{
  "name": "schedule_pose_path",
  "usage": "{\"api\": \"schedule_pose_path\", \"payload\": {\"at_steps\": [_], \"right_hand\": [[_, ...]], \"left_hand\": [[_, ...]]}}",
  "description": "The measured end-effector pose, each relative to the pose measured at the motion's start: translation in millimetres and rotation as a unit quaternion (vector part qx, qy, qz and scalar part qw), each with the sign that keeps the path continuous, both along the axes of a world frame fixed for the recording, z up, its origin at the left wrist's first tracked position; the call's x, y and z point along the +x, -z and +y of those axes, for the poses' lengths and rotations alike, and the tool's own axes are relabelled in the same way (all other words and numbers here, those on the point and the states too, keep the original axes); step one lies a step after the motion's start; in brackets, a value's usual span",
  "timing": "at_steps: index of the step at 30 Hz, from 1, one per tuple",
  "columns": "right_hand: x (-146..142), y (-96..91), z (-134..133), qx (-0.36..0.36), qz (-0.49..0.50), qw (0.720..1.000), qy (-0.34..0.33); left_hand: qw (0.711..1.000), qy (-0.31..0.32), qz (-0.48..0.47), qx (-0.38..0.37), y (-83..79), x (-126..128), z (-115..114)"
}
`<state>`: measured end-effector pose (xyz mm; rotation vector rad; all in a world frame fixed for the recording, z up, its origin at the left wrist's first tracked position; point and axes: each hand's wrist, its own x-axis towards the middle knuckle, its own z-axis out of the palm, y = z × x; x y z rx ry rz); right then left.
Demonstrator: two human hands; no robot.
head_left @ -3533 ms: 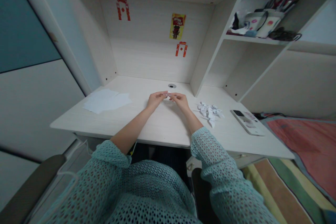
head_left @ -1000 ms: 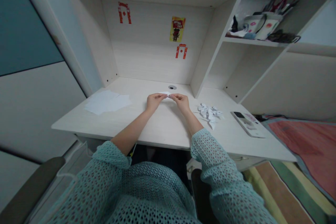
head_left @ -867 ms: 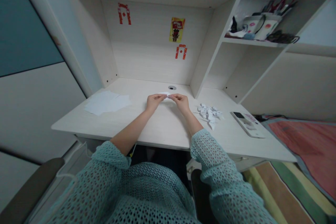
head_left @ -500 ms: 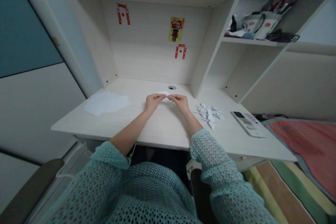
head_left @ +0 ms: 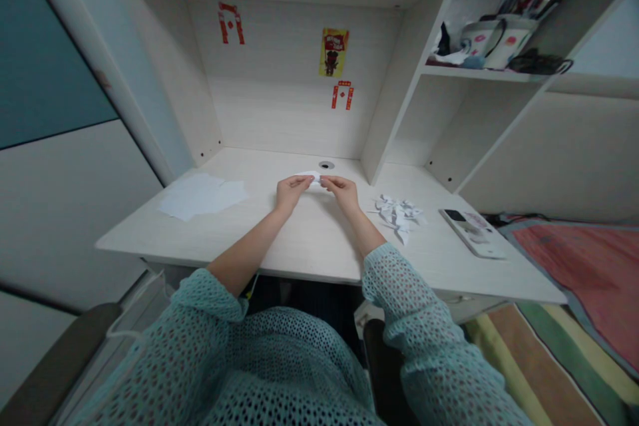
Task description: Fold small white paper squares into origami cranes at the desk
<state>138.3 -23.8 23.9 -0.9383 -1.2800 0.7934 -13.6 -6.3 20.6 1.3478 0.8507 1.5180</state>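
Here my left hand (head_left: 288, 189) and right hand (head_left: 341, 190) pinch a small white folded paper (head_left: 311, 177) between their fingertips, just above the pale wood-grain desk (head_left: 309, 239); its exact shape is too small to tell. Flat thin sheets (head_left: 201, 194) lie left, crumpled folded pieces (head_left: 398, 212) right. Compared with a second ago, my hands have barely shifted.

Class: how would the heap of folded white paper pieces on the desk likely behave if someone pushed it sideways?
The heap looks thin and light, so it would probably slide easily. Its pieces lie loose, so they would likely scatter rather than move together.
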Motion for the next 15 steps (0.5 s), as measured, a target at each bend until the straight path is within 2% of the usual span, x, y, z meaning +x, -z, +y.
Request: {"api": "schedule_pose_path", "payload": {"at_steps": [4, 15], "right_hand": [[-0.5, 3.2, 1.2, -0.032, 0.020, 0.999, -0.003], [1.5, 3.0, 1.6, -0.052, 0.026, 0.998, -0.005]], "left_hand": [[1.000, -0.004, 0.001, -0.004, -1.3, 1.3, -1.8], [0.999, -0.023, 0.016, 0.027, -9.3, 1.8, -8.1]]}}
